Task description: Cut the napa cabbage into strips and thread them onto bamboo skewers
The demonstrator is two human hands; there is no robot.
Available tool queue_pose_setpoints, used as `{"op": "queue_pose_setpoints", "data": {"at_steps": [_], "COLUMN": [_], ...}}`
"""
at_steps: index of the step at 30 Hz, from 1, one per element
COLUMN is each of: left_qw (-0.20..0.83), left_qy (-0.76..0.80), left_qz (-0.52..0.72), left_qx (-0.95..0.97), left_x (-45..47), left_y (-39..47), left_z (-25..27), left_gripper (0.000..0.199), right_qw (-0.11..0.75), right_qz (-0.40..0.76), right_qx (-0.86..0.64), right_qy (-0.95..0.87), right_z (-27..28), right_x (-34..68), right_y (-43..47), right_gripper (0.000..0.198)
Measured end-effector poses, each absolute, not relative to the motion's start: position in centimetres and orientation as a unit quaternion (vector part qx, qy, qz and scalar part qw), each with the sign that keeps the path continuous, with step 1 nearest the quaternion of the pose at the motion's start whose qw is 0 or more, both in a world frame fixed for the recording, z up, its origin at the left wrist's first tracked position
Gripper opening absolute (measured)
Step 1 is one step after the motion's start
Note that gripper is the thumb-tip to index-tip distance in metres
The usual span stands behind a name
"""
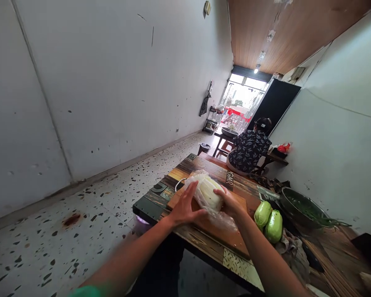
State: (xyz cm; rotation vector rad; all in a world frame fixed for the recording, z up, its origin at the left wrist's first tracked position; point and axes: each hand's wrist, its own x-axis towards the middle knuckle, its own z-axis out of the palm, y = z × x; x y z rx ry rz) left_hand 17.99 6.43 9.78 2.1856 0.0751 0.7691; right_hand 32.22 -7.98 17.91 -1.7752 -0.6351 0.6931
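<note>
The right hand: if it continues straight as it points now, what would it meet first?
The right hand would first meet the pale vegetable; its fingers seem to touch it.

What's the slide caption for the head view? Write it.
Left fingers and right fingers flank a pale vegetable in clear plastic, cutting board beneath.

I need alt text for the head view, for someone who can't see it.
The person's right hand grips a pale vegetable partly in clear plastic, over a cutting board; the left hand, spread, touches the plastic. Two green vegetables and a bowl of greens sit to the right; another person sits beyond the table.
</note>
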Motion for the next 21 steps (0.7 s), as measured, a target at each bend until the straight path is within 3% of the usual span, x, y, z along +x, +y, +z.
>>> {"op": "queue_pose_setpoints", "data": {"at_steps": [3, 8, 15, 18, 21], "left_qw": [0.398, 0.306, 0.190, 0.212, 0.306], "left_qy": [0.066, 0.007, -0.023, 0.010, 0.091], "left_qz": [0.320, 0.349, 0.384, 0.404, 0.416], "left_qx": [0.857, 0.886, 0.903, 0.890, 0.851], "left_x": [18.0, 16.5, 13.0, 12.6, 13.2], "left_y": [4.7, 5.4, 10.6, 12.1, 14.2], "left_z": [10.3, 11.5, 15.5, 17.4, 18.3], "left_gripper": [0.128, 0.114, 0.052, 0.041, 0.015], "right_qw": [0.568, 0.658, 0.559, 0.537, 0.514], "right_qz": [0.315, 0.345, 0.465, 0.485, 0.485], "right_qx": [-0.717, -0.628, -0.632, -0.643, -0.674], "right_qy": [-0.255, -0.234, -0.270, -0.251, -0.216], "right_z": [17.5, 18.6, 21.5, 21.1, 19.8], "right_x": [30.3, 28.3, 28.4, 28.2, 28.6], "right_y": [-7.6, -8.1, -12.3, -14.4, -17.2], "right_gripper": [0.078, 0.074, 0.066, 0.062, 0.060]}}
